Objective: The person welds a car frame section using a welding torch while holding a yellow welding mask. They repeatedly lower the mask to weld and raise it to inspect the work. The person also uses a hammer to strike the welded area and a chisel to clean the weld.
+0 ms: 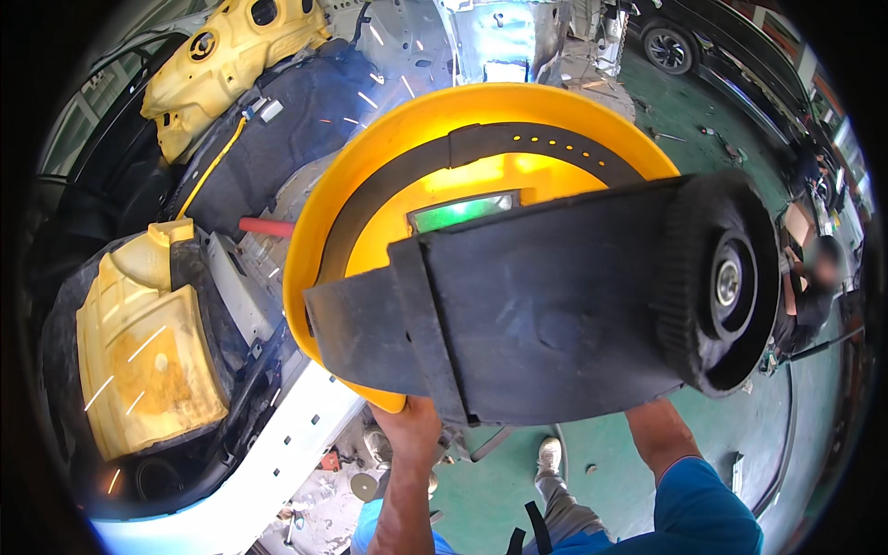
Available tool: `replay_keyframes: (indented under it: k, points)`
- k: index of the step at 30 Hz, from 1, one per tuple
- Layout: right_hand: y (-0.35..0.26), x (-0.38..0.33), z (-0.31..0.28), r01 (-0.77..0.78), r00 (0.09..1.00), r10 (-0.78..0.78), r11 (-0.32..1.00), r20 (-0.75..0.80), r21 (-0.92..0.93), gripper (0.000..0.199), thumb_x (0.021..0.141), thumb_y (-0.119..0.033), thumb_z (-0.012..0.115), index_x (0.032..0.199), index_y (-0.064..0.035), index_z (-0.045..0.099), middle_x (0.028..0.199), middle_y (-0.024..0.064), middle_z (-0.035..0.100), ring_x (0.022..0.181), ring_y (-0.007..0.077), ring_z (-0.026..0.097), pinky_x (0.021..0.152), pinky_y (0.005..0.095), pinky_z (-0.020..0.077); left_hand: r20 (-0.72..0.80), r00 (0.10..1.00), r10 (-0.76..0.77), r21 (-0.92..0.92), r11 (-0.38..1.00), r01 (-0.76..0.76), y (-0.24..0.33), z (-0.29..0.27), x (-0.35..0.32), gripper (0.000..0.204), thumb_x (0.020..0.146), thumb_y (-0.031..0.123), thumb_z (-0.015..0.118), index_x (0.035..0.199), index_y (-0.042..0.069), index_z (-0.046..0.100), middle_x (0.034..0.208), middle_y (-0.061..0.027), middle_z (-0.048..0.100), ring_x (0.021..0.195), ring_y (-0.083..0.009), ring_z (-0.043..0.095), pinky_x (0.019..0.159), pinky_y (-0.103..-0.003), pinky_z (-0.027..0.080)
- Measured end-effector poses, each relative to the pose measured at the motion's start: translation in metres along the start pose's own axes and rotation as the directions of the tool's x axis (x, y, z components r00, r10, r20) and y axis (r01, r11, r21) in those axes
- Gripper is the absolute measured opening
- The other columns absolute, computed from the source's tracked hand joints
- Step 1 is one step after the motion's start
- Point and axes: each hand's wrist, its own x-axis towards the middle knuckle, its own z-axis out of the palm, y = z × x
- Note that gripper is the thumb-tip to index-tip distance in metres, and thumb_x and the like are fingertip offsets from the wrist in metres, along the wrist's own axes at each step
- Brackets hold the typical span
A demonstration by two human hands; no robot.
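Note:
A yellow welding mask (pixel 310 240) with a black headband strap (pixel 342 231) fills the middle of the head view. Its inner side faces me, and a small green window (pixel 462 213) shows in it. A wide black band with a round adjusting knob (pixel 728 282) covers the right part. Only the wrist end of my left hand (pixel 409 421) shows, just below the mask's lower left rim. My right hand (pixel 652 421) passes behind the black band. The mask hides the fingers of both hands, so what they hold cannot be seen. Bluish light and flying sparks appear beyond the mask's top edge.
An opened car body with a white sill (pixel 305 421) lies at left, with yellow padding pieces (pixel 153 356) and a yellow panel (pixel 227 69). A red rod (pixel 265 227) pokes out beside the mask. At right are a dark car (pixel 712 55) and a crouching person (pixel 814 287).

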Motion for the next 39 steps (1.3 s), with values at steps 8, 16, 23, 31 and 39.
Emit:
replay_keyframes:
  k: [8, 16, 23, 31, 39]
  points:
    - [0.009, -0.001, -0.005, 0.017, 1.000, -0.017, 1.000, -0.006, 0.009, 0.038, 0.087, -0.015, 0.077, 0.120, -0.0017, 0.064, 0.095, 0.0041, 0.070, 0.078, 0.0115, 0.060, 0.070, 0.0327, 0.0526, 0.032, 0.994, -0.102, -0.049, 0.993, 0.103, 0.000, -0.003, 0.000, 0.046, 0.090, 0.003, 0.070, 0.132, 0.000, 0.054, 0.128, -0.0107, 0.060, 0.115, -0.0246, 0.059, 0.101, -0.038, 0.045]
    - [-0.019, -0.007, -0.011, 0.067, 0.998, -0.067, 0.997, 0.002, -0.044, 0.039, 0.087, -0.016, 0.077, 0.121, -0.0018, 0.064, 0.095, 0.0048, 0.071, 0.079, 0.0123, 0.061, 0.071, 0.0331, 0.0529, -0.049, 0.999, 0.005, -0.096, 0.995, -0.010, 0.012, 0.001, 0.011, 0.035, 0.100, 0.009, 0.065, 0.131, -0.004, 0.057, 0.122, -0.0109, 0.064, 0.105, -0.0197, 0.065, 0.083, -0.034, 0.061]
    - [-0.021, -0.009, -0.011, 0.102, 0.995, -0.102, 0.993, 0.002, -0.063, 0.041, 0.087, -0.016, 0.076, 0.123, -0.0018, 0.064, 0.095, 0.0054, 0.071, 0.080, 0.0130, 0.062, 0.072, 0.0334, 0.0532, -0.028, 0.999, -0.038, -0.116, 0.993, 0.035, 0.018, 0.002, 0.011, 0.034, 0.102, 0.012, 0.063, 0.132, -0.002, 0.053, 0.119, -0.0109, 0.063, 0.103, -0.0201, 0.066, 0.079, -0.033, 0.063]
    - [-0.037, -0.008, -0.002, 0.108, 0.994, -0.108, 0.987, 0.012, -0.117, 0.041, 0.088, -0.017, 0.076, 0.124, -0.0018, 0.064, 0.095, 0.0061, 0.072, 0.080, 0.0139, 0.062, 0.073, 0.0334, 0.0533, -0.013, 1.000, -0.010, 0.049, 0.999, 0.010, 0.008, -0.009, 0.009, 0.036, 0.102, 0.014, 0.063, 0.132, -0.003, 0.054, 0.118, -0.0120, 0.063, 0.102, -0.0218, 0.067, 0.077, -0.035, 0.065]
    - [-0.042, -0.008, -0.001, -0.023, 1.000, 0.024, 0.998, 0.003, -0.053, 0.031, 0.084, -0.018, 0.078, 0.107, -0.0026, 0.064, 0.086, 0.0017, 0.064, 0.076, 0.0107, 0.057, 0.071, 0.0306, 0.0496, -0.318, 0.911, -0.264, -0.137, 0.963, 0.231, 0.015, -0.056, 0.043, 0.042, 0.103, 0.020, 0.060, 0.135, -0.007, 0.051, 0.123, -0.0186, 0.062, 0.102, -0.0267, 0.069, 0.078, -0.038, 0.065]
